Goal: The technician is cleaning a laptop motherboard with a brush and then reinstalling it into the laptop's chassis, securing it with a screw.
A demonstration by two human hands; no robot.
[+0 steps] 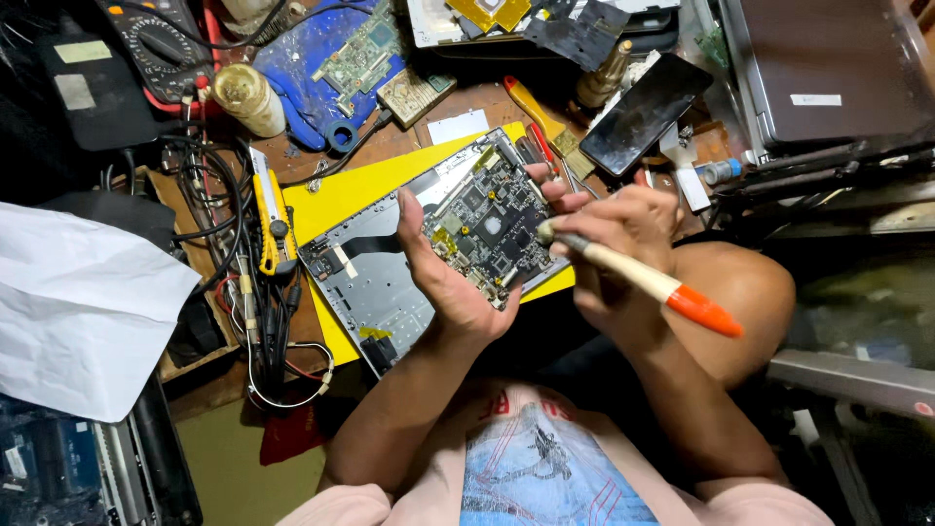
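My left hand (450,282) holds a dark circuit board (489,226) by its lower edge, tilted up above an opened grey laptop chassis (375,282). The chassis lies on a yellow sheet (331,195). My right hand (623,234) grips a tool with a cream handle and orange end (648,282). The tool's tip touches the right side of the board, and my right fingers rest on the board's edge.
A yellow utility knife (271,209) and tangled cables (219,209) lie left of the chassis. A phone (648,112), a brush (545,122), a blue glove with a green board (341,63), a multimeter (161,44), white paper (83,307) and a closed laptop (828,68) crowd the bench.
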